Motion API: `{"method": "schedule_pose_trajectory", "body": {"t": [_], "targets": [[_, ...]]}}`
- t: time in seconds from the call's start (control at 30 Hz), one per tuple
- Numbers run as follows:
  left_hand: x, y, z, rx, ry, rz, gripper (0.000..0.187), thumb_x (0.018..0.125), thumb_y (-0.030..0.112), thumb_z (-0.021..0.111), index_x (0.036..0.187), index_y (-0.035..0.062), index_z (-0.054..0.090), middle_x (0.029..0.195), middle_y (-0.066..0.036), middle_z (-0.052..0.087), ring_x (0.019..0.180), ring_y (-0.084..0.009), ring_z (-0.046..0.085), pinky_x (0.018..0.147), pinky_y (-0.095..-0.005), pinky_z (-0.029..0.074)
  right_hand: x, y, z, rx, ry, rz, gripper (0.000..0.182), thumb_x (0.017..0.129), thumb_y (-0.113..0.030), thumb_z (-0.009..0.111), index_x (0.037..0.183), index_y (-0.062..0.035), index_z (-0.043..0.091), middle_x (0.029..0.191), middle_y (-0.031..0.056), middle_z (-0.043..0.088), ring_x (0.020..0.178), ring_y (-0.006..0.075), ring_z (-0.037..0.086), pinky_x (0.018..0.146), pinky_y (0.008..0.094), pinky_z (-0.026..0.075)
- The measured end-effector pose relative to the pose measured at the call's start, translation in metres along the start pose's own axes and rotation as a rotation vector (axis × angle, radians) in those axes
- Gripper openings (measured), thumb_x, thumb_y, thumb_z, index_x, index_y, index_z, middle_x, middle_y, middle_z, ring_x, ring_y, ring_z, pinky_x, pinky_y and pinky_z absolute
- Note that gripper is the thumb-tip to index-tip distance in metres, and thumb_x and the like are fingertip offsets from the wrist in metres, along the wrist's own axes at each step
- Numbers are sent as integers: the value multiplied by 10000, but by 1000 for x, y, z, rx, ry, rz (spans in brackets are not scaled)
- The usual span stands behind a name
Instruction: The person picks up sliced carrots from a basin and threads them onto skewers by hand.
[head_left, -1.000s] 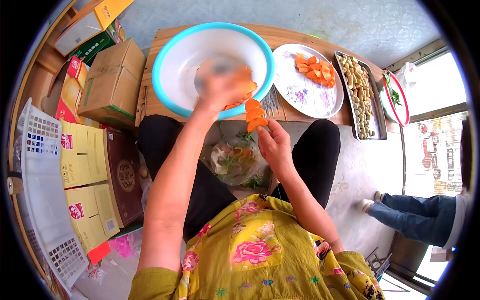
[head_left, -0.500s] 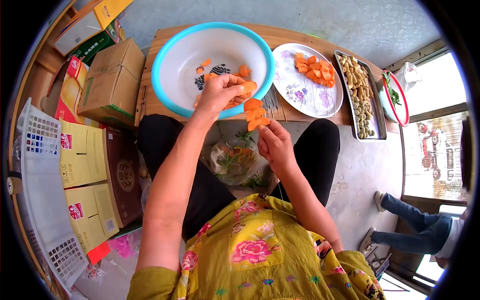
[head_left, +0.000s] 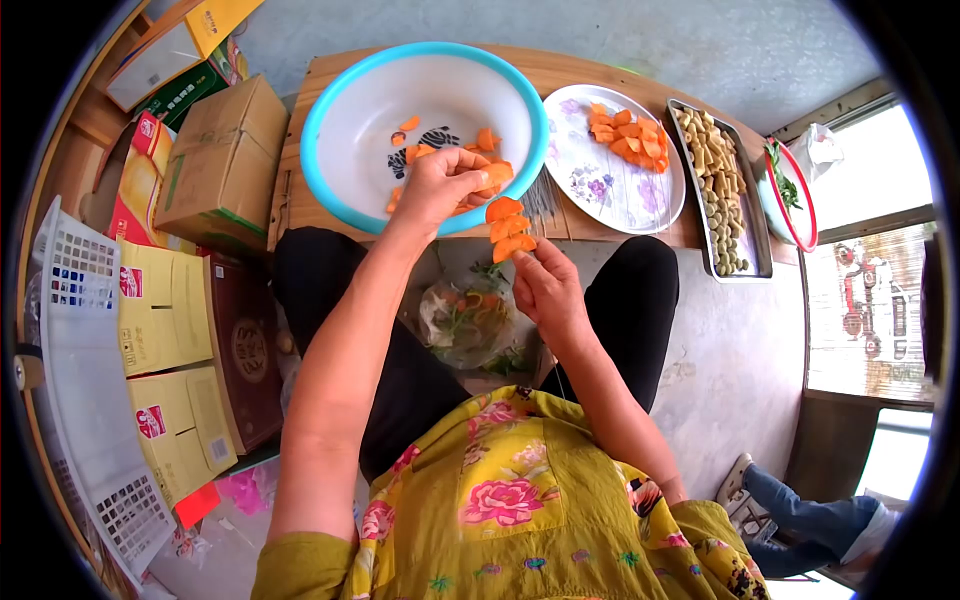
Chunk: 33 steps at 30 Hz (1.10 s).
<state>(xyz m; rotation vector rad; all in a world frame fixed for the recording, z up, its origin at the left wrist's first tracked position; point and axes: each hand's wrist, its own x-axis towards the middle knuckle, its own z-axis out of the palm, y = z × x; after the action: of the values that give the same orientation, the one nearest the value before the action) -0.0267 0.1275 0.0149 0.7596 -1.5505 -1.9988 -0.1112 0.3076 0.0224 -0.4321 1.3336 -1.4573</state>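
Observation:
Over the near rim of a white basin (head_left: 335,125) with a turquoise edge, my left hand (head_left: 440,190) pinches an orange carrot slice (head_left: 497,178). More loose carrot slices (head_left: 487,140) lie inside the basin. My right hand (head_left: 550,290) is closed just below a short row of carrot slices (head_left: 511,228) threaded together; a thin skewer appears to run down behind that hand, though its gripped part is hidden. Thin skewers (head_left: 541,200) lie between the basin and a floral white plate (head_left: 568,108). Skewered carrot slices (head_left: 630,138) are piled on that plate.
A metal tray (head_left: 762,240) of tan and greenish pieces stands right of the plate, beside a red-rimmed bowl (head_left: 806,225) with greens. Below the table is a plastic bag (head_left: 465,325) of scraps. Cartons (head_left: 225,150) and a white basket (head_left: 80,370) line the left. Another person's legs (head_left: 800,510) are lower right.
Both my hands stay nearly where they were, with the threaded slices shifted very slightly. The other person at the right has moved lower in the view.

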Motion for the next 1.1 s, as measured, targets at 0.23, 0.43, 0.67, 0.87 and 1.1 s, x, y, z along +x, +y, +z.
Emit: {"method": "schedule_pose_trajectory", "body": {"t": [0.23, 0.43, 0.67, 0.87, 1.1], "targets": [[2, 1, -1, -101, -3, 5, 175, 878, 48, 561, 1025, -46, 572, 951, -101, 626, 797, -151, 639, 680, -267, 557, 0, 1, -5, 117, -64, 19, 139, 940, -159, 514, 1031, -65, 560, 576, -67, 387, 473, 28, 339, 428, 199, 265], [-1, -2, -3, -64, 60, 32, 174, 866, 71, 590, 1001, -39, 591, 910, -97, 643, 746, -137, 644, 640, -258, 554, 4, 3, -6, -568, 90, -363, 176, 947, -143, 500, 1084, -49, 557, 536, -59, 376, 412, 31, 308, 408, 186, 252], [-2, 2, -1, -165, 72, -6, 154, 875, 41, 566, 1002, -44, 583, 936, -105, 637, 809, -142, 638, 658, -266, 568, 2, -5, -4, -107, -32, -41, 161, 923, -128, 517, 1036, -36, 586, 605, -63, 408, 530, 18, 374, 472, 198, 344], [3, -7, 0, 26, 30, 181, 144, 876, 50, 572, 995, -31, 584, 930, -94, 636, 811, -137, 633, 667, -265, 558, 3, -1, -7, -133, 8, -69, 135, 936, -146, 519, 1023, -57, 573, 559, -73, 370, 460, 22, 329, 418, 187, 262], [-2, 0, 5, -246, 78, -89, 162, 873, 102, 596, 999, 0, 584, 955, -79, 629, 825, -139, 620, 701, -276, 536, 0, -8, -1, -75, 30, -92, 166, 944, -152, 516, 1062, -46, 565, 534, -74, 365, 424, 17, 305, 389, 182, 223]]}}
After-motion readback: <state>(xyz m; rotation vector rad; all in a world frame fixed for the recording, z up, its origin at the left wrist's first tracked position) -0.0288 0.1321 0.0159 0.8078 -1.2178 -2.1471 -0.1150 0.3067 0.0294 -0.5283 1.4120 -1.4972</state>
